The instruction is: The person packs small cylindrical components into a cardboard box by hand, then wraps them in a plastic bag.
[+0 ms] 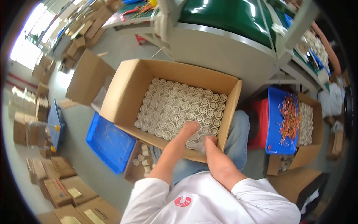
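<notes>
Floor (119, 48) behind, round pieces (170, 100) lie beneath left grip (191, 127).

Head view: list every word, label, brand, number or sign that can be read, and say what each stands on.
White shirt: a round pink mark with small pale lettering, not copied out here.
Lower-left carton: red and dark print, too small to read.
Pale label on the carton beside it: no writing can be made out.
Bottom-left carton: dark scrawl, too blurred to read.
Round pale parts: no lettering can be made out.
</notes>
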Demonstrator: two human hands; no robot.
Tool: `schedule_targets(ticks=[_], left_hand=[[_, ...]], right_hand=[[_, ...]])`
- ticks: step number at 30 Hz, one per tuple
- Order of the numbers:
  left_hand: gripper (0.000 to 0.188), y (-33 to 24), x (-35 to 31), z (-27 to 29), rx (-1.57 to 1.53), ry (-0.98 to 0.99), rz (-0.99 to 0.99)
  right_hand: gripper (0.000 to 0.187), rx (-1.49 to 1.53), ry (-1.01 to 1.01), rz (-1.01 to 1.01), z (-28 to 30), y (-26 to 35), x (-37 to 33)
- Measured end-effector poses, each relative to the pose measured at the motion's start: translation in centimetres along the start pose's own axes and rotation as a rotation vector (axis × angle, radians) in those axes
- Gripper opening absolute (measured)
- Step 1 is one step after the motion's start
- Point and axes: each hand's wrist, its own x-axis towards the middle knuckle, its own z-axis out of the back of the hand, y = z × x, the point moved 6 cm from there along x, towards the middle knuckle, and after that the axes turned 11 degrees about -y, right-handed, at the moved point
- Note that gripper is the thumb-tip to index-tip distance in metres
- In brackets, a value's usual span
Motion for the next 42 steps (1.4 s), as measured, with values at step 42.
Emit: schedule_targets(ticks=[42], left_hand=[[0.022, 2.6, -2.3, -0.2, -0.498, 0.029, 0.091]], right_hand=[[0.039, 0.066, 0.149, 0.853, 11.7, 10.2, -12.0]])
